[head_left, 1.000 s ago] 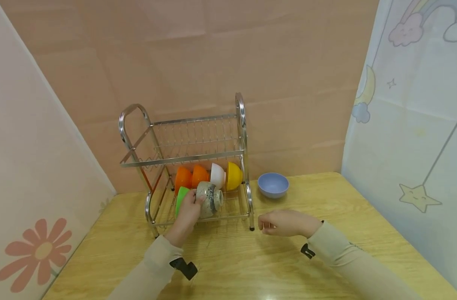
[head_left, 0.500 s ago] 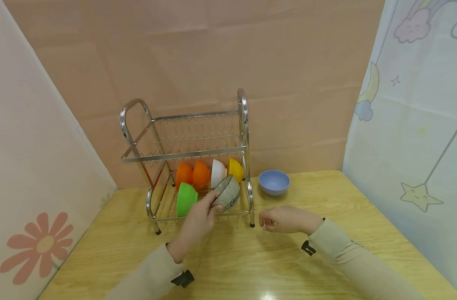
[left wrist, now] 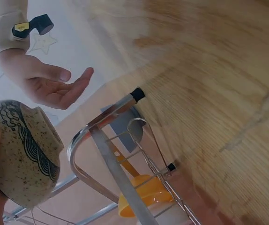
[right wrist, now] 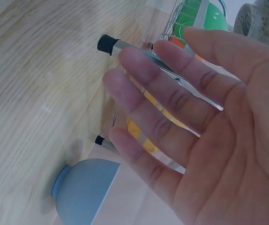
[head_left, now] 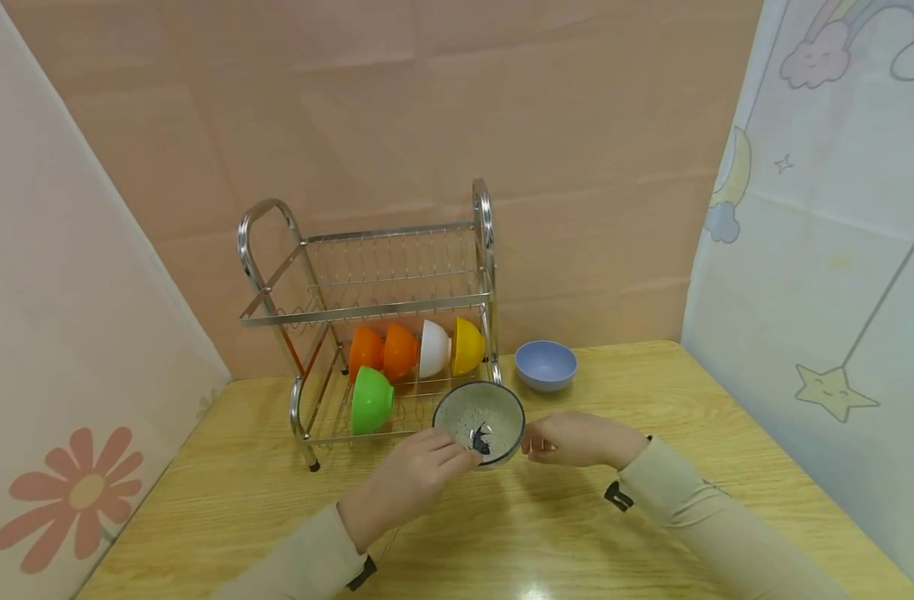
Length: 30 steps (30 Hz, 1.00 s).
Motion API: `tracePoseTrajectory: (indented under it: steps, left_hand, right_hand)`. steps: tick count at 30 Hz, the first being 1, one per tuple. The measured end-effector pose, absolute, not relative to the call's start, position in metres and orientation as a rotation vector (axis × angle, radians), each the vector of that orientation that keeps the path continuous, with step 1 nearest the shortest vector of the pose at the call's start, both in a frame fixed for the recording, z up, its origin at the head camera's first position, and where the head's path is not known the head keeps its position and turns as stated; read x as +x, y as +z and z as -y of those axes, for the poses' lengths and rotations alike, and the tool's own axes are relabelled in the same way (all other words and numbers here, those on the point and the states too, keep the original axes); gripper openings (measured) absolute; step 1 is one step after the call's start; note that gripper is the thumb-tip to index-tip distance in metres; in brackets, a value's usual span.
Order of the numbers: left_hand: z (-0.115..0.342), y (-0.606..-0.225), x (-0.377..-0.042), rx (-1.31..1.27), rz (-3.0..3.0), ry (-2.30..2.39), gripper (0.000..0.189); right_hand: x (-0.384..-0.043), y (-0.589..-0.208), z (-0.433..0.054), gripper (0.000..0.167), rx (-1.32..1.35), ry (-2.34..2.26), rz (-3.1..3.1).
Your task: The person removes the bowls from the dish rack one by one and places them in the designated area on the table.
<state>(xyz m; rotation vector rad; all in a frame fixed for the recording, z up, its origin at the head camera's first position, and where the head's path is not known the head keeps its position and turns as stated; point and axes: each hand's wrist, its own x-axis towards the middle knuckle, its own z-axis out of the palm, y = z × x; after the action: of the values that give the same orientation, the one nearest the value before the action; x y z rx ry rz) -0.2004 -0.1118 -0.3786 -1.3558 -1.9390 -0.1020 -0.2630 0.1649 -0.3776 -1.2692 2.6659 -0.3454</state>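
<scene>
My left hand (head_left: 407, 477) pinches the rim of a speckled grey bowl (head_left: 467, 408), thumb inside it. The bowl is in the air in front of the dish rack, its mouth tilted toward me. A dark wave pattern shows on its outside in the left wrist view (left wrist: 26, 150). My right hand (head_left: 576, 440) hovers just to the bowl's right, palm facing up in the left wrist view. Its fingers (right wrist: 172, 101) are loosely extended with nothing in them, a small gap from the bowl.
The two-tier metal dish rack (head_left: 367, 314) holds orange bowls (head_left: 401, 350), a white bowl (head_left: 432, 348), a yellow bowl (head_left: 467, 346) and a green bowl (head_left: 372, 402) on its lower tier. A blue bowl (head_left: 545, 367) stands on the wooden table (head_left: 576, 533), right of the rack.
My left hand has lifted the speckled bowl off the rack's lower tier, moved it right and toward me, and turned its mouth up. The right hand has barely moved.
</scene>
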Motion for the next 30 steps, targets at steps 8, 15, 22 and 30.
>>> tracePoseTrajectory:
  steps: [8, 15, 22, 30]
  left_hand:
    - [0.117, -0.388, -0.203, -1.481, 1.902, -0.045, 0.024]
    - [0.12, -0.395, -0.201, -1.539, 1.947, -0.013, 0.025]
    - [0.119, -0.396, -0.202, -1.546, 1.946, -0.017, 0.023]
    - [0.116, -0.397, -0.205, -1.542, 1.934, -0.038, 0.02]
  right_hand:
    - [-0.265, -0.378, -0.166, 0.004, -1.29, -0.36, -2.67]
    - [-0.266, -0.38, -0.165, 0.003, -1.28, -0.332, -2.69]
    - [-0.264, -0.377, -0.168, 0.004, -1.275, -0.336, -2.691]
    - [-0.264, -0.368, -0.175, 0.008, -1.292, -0.349, -2.779]
